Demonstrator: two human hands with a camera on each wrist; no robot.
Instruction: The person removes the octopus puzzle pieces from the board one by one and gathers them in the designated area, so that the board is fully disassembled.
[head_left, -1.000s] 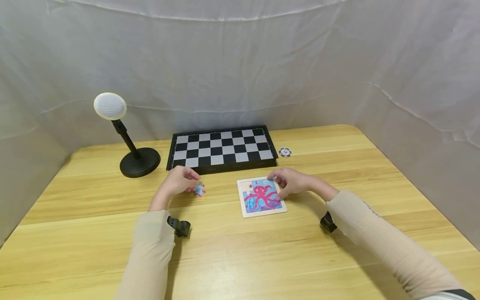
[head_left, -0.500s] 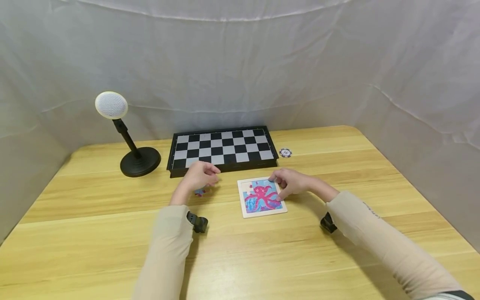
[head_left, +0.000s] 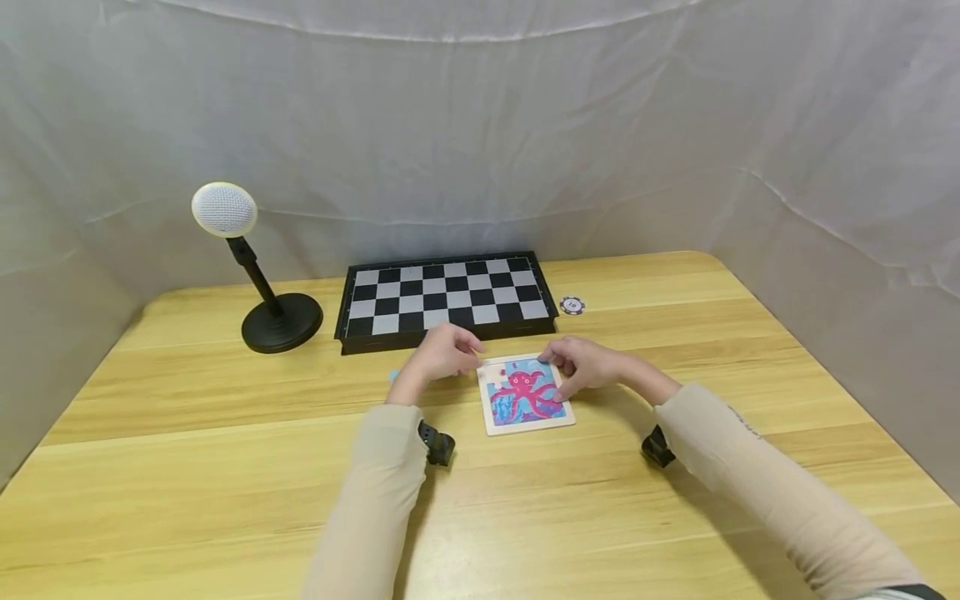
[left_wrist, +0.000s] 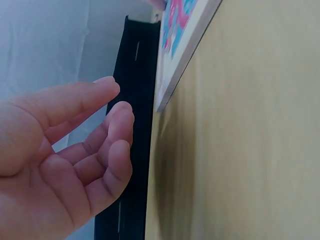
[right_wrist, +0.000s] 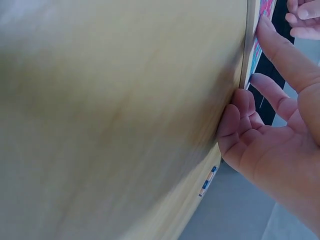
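Note:
My left hand hovers at the upper left corner of the octopus jigsaw puzzle, fingers loosely bent. In the left wrist view, nothing shows between its thumb and fingertips. The puzzle has a pale frame and a pink octopus on blue; a gap shows at its upper left. My right hand holds the puzzle's right side, thumb on the picture and index finger at the top right corner. Its other fingers curl against the frame's edge in the right wrist view. A blue bit of a puzzle piece shows behind the left wrist, mostly hidden.
Behind the hands lies a black-framed chessboard, with a round chip marked 10 beside its right corner. A white round-headed stand with a black base is at the back left. Pale cloth walls the table.
My left hand has moved right, from the loose puzzle piece to the puzzle's left corner, and its wrist now covers most of that piece. My right hand keeps its place on the puzzle.

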